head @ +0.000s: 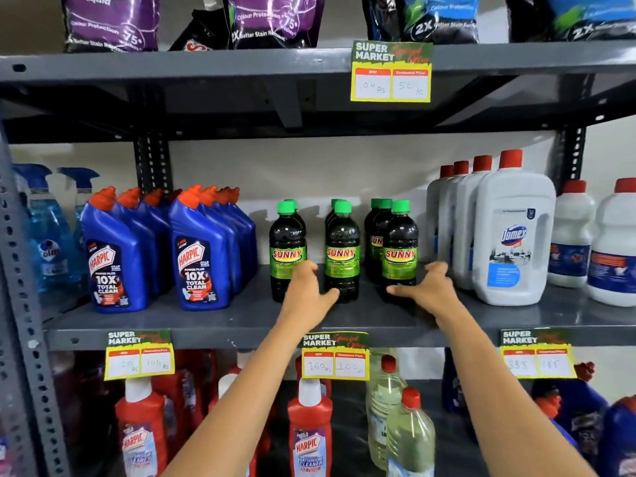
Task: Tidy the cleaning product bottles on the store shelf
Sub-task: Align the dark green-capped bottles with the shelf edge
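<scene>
Your left hand (307,291) is spread open and holds nothing; its fingers curl against the lower right flank of the left front Sunny bottle (287,251), while the thumb points right toward the base of the middle front Sunny bottle (342,252), so the palm sits in the gap between the two. Your right hand (427,287) is just as open and empty, thumb stretched left toward the foot of the right front Sunny bottle (400,251), fingers lifted beside its right side; whether any finger touches it, I cannot tell. You look set to bracket these dark, green-capped bottles from both sides and square up their three short rows, probably because the gaps between them are uneven and the right row sits a little askew.

They stand mid-shelf on the grey metal shelf (213,318), near its front edge. To their left the blue Harpic bottles (199,256) run front to back in two neat files; to their right the white Domex bottles (512,235) do likewise, close enough that your right hand has little room. A price tag (335,356) hangs just below your forearms
</scene>
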Demonstrator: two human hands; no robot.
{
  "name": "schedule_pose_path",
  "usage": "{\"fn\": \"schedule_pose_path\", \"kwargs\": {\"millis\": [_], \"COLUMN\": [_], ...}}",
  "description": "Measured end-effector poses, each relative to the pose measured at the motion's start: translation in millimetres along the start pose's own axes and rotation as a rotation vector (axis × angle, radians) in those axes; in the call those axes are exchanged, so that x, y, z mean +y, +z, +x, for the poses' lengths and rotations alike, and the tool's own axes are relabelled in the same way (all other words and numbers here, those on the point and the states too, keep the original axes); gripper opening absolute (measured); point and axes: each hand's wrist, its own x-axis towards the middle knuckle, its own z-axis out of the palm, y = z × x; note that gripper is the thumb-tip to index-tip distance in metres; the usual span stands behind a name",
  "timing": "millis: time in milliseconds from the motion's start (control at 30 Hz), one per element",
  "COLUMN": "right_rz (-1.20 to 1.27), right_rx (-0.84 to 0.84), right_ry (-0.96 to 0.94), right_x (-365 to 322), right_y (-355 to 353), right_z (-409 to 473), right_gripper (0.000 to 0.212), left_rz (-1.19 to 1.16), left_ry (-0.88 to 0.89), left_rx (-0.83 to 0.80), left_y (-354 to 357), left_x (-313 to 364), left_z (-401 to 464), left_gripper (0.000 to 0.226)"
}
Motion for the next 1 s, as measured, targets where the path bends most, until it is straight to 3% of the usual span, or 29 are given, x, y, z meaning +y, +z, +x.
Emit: {"fn": "schedule_pose_path", "kwargs": {"millis": [100, 200, 367, 833, 933, 1000], "right_rz": [0.054, 0.008, 0.029, 0.014, -0.069, -0.151], "right_rx": [-0.17, -0.192, -0.202, -0.223, -0.267, -0.28], "right_ry": [-0.021, -0.062, -0.059, -0.062, -0.095, -0.136], "right_x": [1.2, 3.3, 5.4, 9.0, 7.0, 12.7], "right_y": [0.5, 7.2, 6.3, 4.7, -3.1, -14.8], "right_z": [17.0, 25.4, 28.9, 32.2, 22.4, 17.9], "right_gripper": [0.106, 0.106, 0.091, 0.093, 0.094, 0.087], "left_rz": [-0.142, -0.185, -0.167, -0.137, -0.023, 0.151], "left_ry": [-0.199, -0.307, -0.295, -0.297, -0.335, -0.338], "left_rx": [-0.168, -0.215, -0.152, -0.155, -0.169, -0.078], "left_y": [16.3, 28.2, 35.4, 32.6, 27.9, 30.4], "left_x": [12.4, 13.7, 10.0, 12.0, 13.2, 21.4], "left_z": [16.5, 28.4, 32.7, 27.3, 23.4, 12.0], "left_gripper": [0.092, 0.104, 0.071, 0.073, 0.079, 0.071]}}
